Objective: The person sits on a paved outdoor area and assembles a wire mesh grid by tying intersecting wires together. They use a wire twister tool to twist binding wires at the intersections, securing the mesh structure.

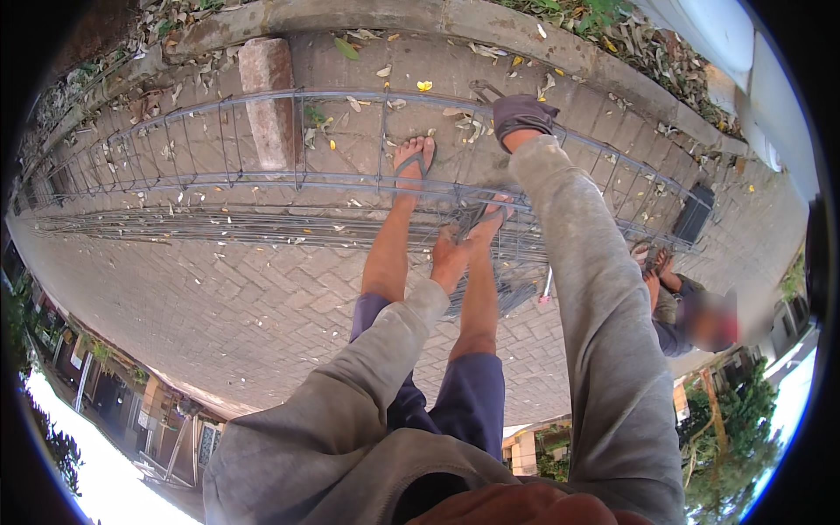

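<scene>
A long cage of steel reinforcing bars (pixel 341 182), with square stirrups along it, lies across the paving in front of me. My right hand (pixel 523 118), in a dark glove, is closed at the cage's far side. A metal tool with a pincer-like end (pixel 484 90) sticks out from it. My left hand (pixel 451 255) is bare and reaches low beside my right foot, fingers closed; what they hold is too small to tell. Next to it, a fan of thin dark wires (pixel 503 296) lies on the ground, behind my right leg.
Loose straight bars (pixel 201 226) lie along the cage's near side. A stone block (pixel 269 105) sits under the cage at left. My sandalled feet (pixel 413 162) are among the bars. Another person (pixel 691 311) crouches at right by a dark block (pixel 694 213). A curb (pixel 394 16) runs behind.
</scene>
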Tool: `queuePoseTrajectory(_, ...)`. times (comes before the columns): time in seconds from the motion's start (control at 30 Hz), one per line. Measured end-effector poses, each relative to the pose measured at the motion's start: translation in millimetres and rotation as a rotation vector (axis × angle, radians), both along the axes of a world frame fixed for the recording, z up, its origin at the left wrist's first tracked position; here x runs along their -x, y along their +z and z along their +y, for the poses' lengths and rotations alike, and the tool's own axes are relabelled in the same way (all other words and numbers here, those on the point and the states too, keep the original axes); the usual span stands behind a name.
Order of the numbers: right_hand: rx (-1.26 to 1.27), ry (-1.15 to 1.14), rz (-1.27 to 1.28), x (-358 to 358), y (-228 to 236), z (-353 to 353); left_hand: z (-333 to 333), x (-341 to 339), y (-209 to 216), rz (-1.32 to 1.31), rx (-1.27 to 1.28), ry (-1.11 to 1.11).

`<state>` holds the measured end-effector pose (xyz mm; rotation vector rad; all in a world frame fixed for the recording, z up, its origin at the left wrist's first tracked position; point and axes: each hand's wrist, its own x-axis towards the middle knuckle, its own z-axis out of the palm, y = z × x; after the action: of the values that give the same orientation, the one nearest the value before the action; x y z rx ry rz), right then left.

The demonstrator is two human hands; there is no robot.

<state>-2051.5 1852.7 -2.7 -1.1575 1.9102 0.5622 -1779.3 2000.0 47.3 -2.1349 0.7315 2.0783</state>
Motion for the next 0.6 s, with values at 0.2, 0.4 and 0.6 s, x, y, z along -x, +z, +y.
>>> queuePoseTrajectory(0.2, 0.174, -0.289, -0.225, -2.6, 8.8, 21.7, 9.3, -12.5, 15.3, 0.216, -0.322, 0.031)
queuePoseTrajectory(0.4, 0.289, -1.512, -0.650, -9.6, 37.7, 124.9, 5.6, -4.9, -8.1, 0.063, 0.146, -0.078)
queuePoseTrajectory(0.6, 0.204, -1.874, -0.986, 20.4, 31.8, 160.3, -70.7, 43.5, -52.1, -0.169, 0.266, -0.782)
